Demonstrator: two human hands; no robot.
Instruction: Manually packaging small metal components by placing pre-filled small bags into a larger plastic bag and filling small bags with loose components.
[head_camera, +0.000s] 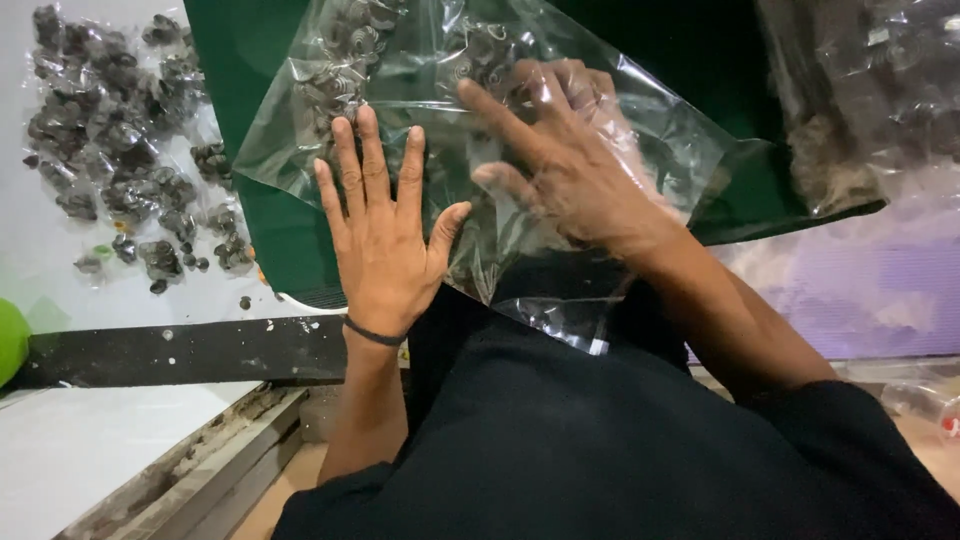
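A clear plastic bag (650, 130) with several small dark ring-shaped parts (350, 50) inside lies on a green sheet (270, 230). My left hand (385, 225) rests flat on the bag's near left part, fingers spread and pointing away. My right hand (565, 165) reaches inside the bag's open end, its fingers seen through the film and blurred; it holds nothing I can make out. A thin dark band circles my left wrist.
A heap of small dark parts in clear bags (120, 150) covers the white surface at the left. More bagged parts (860, 90) lie at the upper right, over a purple surface (860, 290). A black strip (180, 350) borders the near edge. A green round object (10, 340) shows at the far left.
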